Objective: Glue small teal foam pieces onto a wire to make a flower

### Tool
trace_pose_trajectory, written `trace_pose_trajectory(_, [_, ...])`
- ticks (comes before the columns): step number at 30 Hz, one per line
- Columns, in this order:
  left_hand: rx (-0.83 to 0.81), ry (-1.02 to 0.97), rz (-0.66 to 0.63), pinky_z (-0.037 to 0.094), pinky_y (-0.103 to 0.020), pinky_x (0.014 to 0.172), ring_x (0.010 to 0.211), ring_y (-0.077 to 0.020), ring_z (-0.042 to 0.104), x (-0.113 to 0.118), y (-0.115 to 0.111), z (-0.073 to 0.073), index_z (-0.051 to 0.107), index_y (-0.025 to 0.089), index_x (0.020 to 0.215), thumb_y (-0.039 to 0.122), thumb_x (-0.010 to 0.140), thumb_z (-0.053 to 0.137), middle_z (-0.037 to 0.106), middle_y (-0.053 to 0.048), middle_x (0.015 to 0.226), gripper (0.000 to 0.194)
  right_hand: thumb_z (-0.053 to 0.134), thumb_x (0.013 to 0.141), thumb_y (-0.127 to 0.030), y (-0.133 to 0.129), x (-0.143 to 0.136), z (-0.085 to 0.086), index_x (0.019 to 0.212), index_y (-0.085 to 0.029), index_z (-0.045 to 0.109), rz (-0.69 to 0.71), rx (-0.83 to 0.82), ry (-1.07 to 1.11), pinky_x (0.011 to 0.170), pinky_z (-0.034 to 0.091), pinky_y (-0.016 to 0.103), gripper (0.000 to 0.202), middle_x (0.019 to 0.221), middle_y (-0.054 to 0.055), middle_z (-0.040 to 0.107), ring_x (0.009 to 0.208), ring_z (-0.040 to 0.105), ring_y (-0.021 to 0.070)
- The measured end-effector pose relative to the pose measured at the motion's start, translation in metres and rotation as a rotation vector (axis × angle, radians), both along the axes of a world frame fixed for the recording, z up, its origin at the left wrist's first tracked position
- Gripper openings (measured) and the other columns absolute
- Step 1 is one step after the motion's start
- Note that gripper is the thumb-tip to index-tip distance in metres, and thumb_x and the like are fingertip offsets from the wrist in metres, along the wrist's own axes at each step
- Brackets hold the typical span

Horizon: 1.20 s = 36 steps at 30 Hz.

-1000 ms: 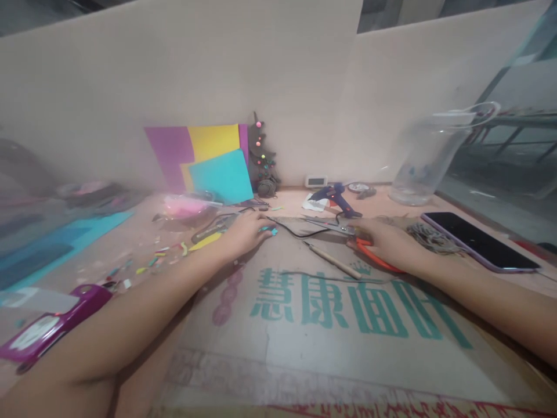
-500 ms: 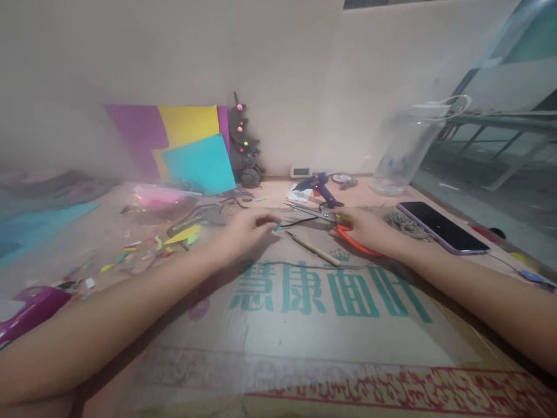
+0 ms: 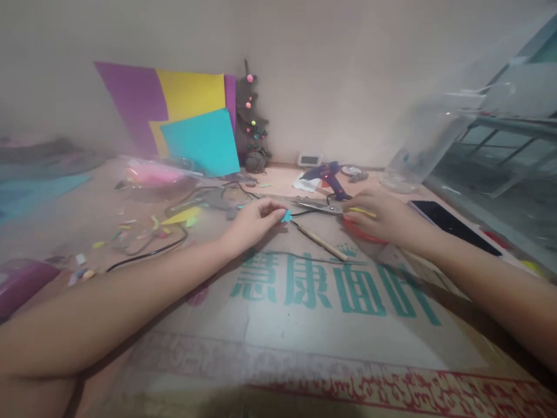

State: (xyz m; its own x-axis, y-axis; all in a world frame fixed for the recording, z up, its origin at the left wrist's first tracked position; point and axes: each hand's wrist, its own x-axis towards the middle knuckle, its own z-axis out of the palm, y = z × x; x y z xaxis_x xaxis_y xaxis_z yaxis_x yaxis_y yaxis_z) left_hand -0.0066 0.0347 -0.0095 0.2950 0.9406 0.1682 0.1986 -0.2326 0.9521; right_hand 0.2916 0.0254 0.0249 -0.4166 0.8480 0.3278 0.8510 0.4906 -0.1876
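Note:
Between thumb and fingertips, my left hand pinches a small blue paper piece. My right hand is over the handles of the scissors, whose blades point left; a yellow strip shows by its fingers. Whether the fingers are still closed round the red-orange handle is blurred. Below and between both hands lies a wooden-handled tool, its thin tip close to the blue piece. A dark cord runs behind it toward the scissors.
A glue gun and white timer stand near the wall. Coloured sheets lean at back left, beside paper scraps. A clear jug and phone are at right.
The view has shifted, so the background sits higher. The blue piece now shows more fully at my left fingertips. My right hand has changed its hold, with its fingers higher over the scissor handles.

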Motion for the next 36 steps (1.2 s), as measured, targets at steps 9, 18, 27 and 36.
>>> trace_pose_trajectory(9, [0.051,0.001,-0.076,0.056,-0.031,0.08,0.089,-0.0176,0.071,0.001,0.0,-0.009,0.065,0.017,0.119,0.026,0.088,0.062,0.073,-0.007,0.101,0.033,0.061,0.092,-0.04,-0.055,-0.068,-0.016,0.097,-0.021,0.066,0.264,-0.131,-0.031,0.079,0.047,0.035,0.021,0.102,0.008,0.062,0.093,0.057,0.022])
trace_pose_trajectory(18, [0.03,0.075,-0.04,0.054,-0.031,0.075,0.082,-0.0189,0.072,0.001,-0.001,-0.005,0.068,0.016,0.097,0.032,0.084,0.066,0.076,-0.006,0.091,0.021,0.053,0.096,-0.038,-0.056,-0.04,0.016,0.085,-0.023,0.067,0.299,-0.309,-0.187,0.077,0.044,0.035,0.023,0.097,0.006,0.063,0.088,0.058,0.0204])
trace_pose_trajectory(27, [0.086,0.201,0.023,0.045,-0.026,0.055,0.063,-0.017,0.065,-0.001,-0.007,-0.001,0.068,0.019,0.087,0.047,0.088,0.059,0.073,-0.003,0.073,0.03,0.056,0.09,-0.045,-0.008,-0.013,0.021,0.09,-0.02,0.07,-0.181,-0.028,-0.088,0.07,0.047,0.034,0.028,0.091,0.007,0.072,0.08,0.064,0.0227])
trace_pose_trajectory(36, [0.054,0.179,-0.004,0.049,-0.029,0.067,0.073,-0.0182,0.068,-0.001,-0.002,-0.006,0.07,0.019,0.09,0.043,0.084,0.064,0.075,-0.003,0.081,0.025,0.058,0.088,-0.054,0.067,-0.01,0.019,0.129,-0.015,0.063,-0.338,-0.138,0.014,0.086,0.052,0.038,0.057,0.114,0.013,0.072,0.097,0.068,0.0272])
